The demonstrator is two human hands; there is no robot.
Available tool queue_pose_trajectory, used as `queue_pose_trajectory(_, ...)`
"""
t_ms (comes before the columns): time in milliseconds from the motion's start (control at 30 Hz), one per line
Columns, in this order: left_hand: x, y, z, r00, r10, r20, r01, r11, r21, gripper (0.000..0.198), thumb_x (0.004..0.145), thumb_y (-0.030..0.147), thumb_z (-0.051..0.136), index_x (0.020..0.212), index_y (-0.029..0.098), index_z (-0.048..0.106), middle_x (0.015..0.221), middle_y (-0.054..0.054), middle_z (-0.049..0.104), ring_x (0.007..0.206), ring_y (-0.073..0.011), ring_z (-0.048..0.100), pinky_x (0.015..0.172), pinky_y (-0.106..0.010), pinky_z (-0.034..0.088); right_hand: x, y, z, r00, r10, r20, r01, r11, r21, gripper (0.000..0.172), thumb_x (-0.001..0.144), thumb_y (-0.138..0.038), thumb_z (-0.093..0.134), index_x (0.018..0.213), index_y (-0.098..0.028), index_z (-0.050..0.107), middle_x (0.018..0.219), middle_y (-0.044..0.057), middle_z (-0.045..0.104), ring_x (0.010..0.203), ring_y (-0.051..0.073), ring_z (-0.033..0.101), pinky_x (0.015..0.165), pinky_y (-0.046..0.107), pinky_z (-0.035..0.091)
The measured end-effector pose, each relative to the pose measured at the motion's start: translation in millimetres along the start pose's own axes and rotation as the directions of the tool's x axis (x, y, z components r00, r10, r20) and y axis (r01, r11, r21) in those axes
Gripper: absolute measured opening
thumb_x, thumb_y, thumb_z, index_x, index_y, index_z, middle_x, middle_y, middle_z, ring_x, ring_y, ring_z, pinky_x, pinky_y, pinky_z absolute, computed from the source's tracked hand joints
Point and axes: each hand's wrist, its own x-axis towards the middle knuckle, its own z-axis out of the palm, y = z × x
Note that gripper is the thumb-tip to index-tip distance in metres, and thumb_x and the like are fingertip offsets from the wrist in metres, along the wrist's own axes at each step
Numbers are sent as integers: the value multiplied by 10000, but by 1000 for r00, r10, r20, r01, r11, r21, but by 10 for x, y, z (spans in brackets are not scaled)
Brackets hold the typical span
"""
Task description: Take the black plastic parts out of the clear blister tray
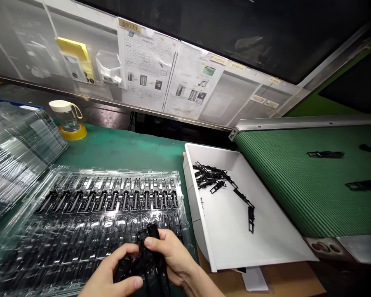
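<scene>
Both hands are at the bottom middle, in front of a clear plastic tray [154, 175]. My right hand [177, 255] is closed round several long black plastic parts [153, 264], with its thumb pressed on their upper ends. My left hand [106, 272] curls round black parts at the left of the same bunch, thumb and forefinger on either side; its lower fingers are hidden. A row of similar black parts [114, 200] lies in the tray's slots. More dark parts show in its nearer rows, under glossy clear plastic.
A white bin [228, 231] on the right holds a loose pile of black parts [210, 175]. Beyond it, a green conveyor belt [284, 173] carries several more. Stacked clear trays [24, 144] and a lidded glass bottle [66, 115] stand at left. Printed sheets [145, 66] hang behind.
</scene>
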Motion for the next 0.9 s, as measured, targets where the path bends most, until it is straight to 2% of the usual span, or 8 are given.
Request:
queue_pose_trajectory(167, 31, 33, -25, 998, -64, 15, 65, 990, -126, 373, 526, 381, 676, 775, 161, 505, 724, -50, 607, 696, -205, 547, 508, -264, 464, -6, -32, -101, 994, -54, -97, 57, 998, 33, 209, 651, -295, 601, 747, -125, 525, 641, 20, 554, 553, 109, 509, 526, 228, 391)
queue_pose_trajectory(333, 59, -7, -63, 988, -151, -17, 146, 974, -171, 498, 562, 386, 657, 954, 165, 443, 692, -39, 626, 574, -181, 570, 572, -281, 468, -1, 126, -26, 993, -38, -114, 41, 999, 25, 269, 560, -235, 675, 743, -100, 531, 626, 40, 564, 548, 145, 533, 512, 267, 412)
queue_pose_trajectory(467, 76, -74, -82, 987, -137, -83, 123, 979, -161, 607, 528, 423, 664, 1033, 183, 429, 963, -85, 590, 745, -247, 576, 617, -319, 472, 29, 230, 39, 992, -50, -118, 57, 997, 59, 320, 513, -221, 697, 764, -106, 534, 676, 45, 578, 569, 161, 542, 528, 297, 424)
queue_pose_trajectory(533, 74, -87, -81, 989, -103, -109, 87, 986, -141, 585, 517, 428, 668, 1009, 187, 462, 1079, -77, 529, 901, -266, 520, 715, -317, 450, 40, 237, 52, 990, -63, -124, 72, 995, 72, 341, 481, -190, 712, 765, -106, 543, 702, 45, 587, 613, 156, 546, 590, 295, 425)
queue_pose_trajectory(633, 51, -74, -52, 992, -63, -111, 49, 992, -119, 537, 552, 409, 651, 1016, 209, 469, 1107, -39, 506, 1033, -233, 429, 817, -261, 388, 53, 235, 67, 986, -62, -157, 69, 997, 41, 369, 445, -165, 722, 768, -102, 555, 700, 43, 594, 625, 152, 544, 626, 290, 419)
queue_pose_trajectory(767, 11, -35, -15, 994, -96, -47, 90, 989, -117, 599, 587, 409, 626, 1102, 224, 381, 1165, -82, 437, 971, -268, 471, 655, -299, 450, 64, 251, 72, 972, -60, -227, 59, 998, -11, 326, 455, -139, 706, 741, -102, 552, 638, 26, 585, 589, 153, 536, 585, 281, 417)
queue_pose_trajectory(833, -10, -14, -48, 981, -193, -10, 189, 966, -178, 607, 617, 435, 590, 1126, 241, 323, 1132, -117, 445, 933, -292, 492, 597, -329, 453, 62, 253, 60, 965, -80, -249, 77, 997, -22, 306, 471, -132, 695, 739, -108, 550, 637, 17, 580, 595, 146, 531, 585, 267, 415)
queue_pose_trajectory(900, -37, 7, -126, 939, -343, 29, 334, 888, -315, 532, 687, 442, 503, 1136, 254, 288, 1098, -123, 465, 989, -283, 460, 595, -320, 445, 56, 246, 43, 960, -97, -264, 94, 995, -25, 291, 486, -132, 684, 742, -113, 549, 647, 12, 581, 604, 138, 527, 594, 256, 413)
